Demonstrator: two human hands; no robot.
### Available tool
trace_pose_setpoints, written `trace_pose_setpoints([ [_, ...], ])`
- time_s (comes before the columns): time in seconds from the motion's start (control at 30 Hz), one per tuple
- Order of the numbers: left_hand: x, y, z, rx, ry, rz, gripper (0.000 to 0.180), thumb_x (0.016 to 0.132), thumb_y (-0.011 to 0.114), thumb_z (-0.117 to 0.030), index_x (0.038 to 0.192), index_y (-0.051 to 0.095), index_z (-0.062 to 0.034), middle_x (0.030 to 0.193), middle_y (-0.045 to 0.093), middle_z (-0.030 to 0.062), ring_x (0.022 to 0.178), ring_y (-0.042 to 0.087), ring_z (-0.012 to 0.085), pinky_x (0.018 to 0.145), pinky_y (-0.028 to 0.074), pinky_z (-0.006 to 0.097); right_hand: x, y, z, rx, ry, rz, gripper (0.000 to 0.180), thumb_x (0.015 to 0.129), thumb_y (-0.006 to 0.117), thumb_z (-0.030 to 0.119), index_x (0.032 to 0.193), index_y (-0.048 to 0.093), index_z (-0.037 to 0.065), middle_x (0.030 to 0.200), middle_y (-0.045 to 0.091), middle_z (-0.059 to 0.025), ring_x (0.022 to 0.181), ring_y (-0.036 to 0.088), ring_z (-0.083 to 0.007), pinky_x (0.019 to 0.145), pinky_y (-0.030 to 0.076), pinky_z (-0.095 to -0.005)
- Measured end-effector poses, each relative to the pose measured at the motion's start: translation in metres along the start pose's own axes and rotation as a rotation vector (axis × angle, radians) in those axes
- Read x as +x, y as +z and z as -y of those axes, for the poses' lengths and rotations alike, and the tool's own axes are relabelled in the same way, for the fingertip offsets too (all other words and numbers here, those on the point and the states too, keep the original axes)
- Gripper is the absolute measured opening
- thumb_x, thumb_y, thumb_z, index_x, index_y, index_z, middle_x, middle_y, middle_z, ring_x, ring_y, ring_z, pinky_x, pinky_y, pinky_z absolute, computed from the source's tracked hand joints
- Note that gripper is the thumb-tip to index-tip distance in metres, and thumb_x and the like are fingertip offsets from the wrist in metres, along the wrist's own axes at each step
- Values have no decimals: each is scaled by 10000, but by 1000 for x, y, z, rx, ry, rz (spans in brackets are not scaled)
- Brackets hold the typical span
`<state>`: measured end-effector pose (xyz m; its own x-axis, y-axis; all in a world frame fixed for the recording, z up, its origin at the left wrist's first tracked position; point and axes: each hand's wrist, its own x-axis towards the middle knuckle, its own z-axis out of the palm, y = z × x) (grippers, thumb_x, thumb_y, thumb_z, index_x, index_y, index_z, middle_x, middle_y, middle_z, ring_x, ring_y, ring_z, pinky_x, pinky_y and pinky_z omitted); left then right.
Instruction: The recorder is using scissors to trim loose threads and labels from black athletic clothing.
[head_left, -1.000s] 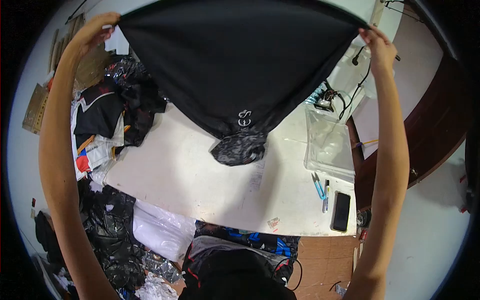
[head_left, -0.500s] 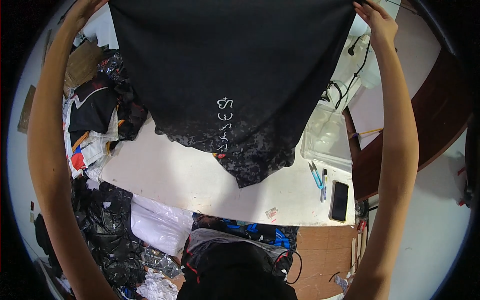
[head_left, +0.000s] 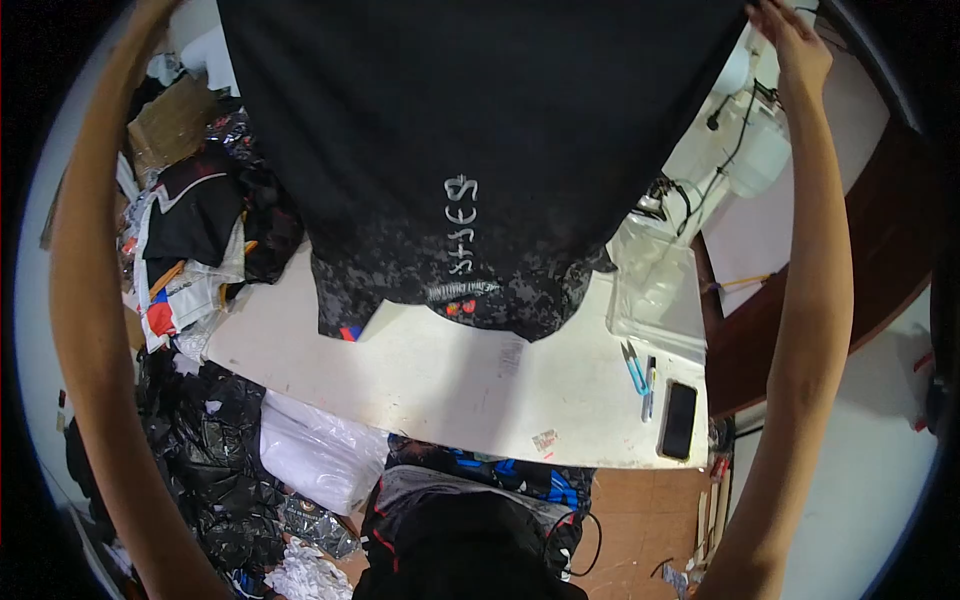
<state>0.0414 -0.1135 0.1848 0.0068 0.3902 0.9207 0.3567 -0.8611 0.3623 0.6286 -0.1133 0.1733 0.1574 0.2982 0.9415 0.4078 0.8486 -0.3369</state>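
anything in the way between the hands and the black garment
Nothing visible at the right hand: its fingers pinch the black garment directly, near the picture's top edge. The left hand is out of view, so I cannot tell there.

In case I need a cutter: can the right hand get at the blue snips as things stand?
Likely yes, but the right hand must first release the black garment; the blue snips lie uncovered on the white table.

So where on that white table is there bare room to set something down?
On the white table, the front strip is largely bare, between the hanging black shirt, the near edge and the blue thread snips. It's crowded rightward, with snips, pen, smartphone and clear plastic bags, and leftward, with piled clothes.
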Motion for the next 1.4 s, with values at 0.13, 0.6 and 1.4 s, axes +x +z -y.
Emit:
trace_pose_setpoints([
  [0.13, -19, -50, 65, 403, -167, 218, 216, 859, 583, -221, 969, 628, -41, 804, 631, 1, 653, 583, 78, 569, 455, 173, -45, 8, -5, -215, 262, 355, 277, 826, 633, 184, 1032, 636, -2, 884, 662, -50, 766, 614, -107, 729, 488, -229],
  [0.6, -176, -25, 35, 302, -921, 1030, 180, 696, 739, -109, 658, 604, 4, 521, 582, 66, 393, 546, 129, 369, 411, 242, -212, -15, 12, 5, 870, 1227, 122, 806, 638, 60, 845, 612, -52, 742, 638, -68, 627, 626, -132, 599, 491, -259],
  [1.4, -446, 215, 23, 478, -446, 702, 671, 830, 542, -464, 1345, 356, -76, 1426, 181, 257, 1320, 163, 426, 1049, 147, 546, -430, 58, -111, -31, 1401, 19, 128, 820, 615, 76, 854, 580, -43, 755, 618, -106, 611, 654, -197, 517, 530, -266],
])
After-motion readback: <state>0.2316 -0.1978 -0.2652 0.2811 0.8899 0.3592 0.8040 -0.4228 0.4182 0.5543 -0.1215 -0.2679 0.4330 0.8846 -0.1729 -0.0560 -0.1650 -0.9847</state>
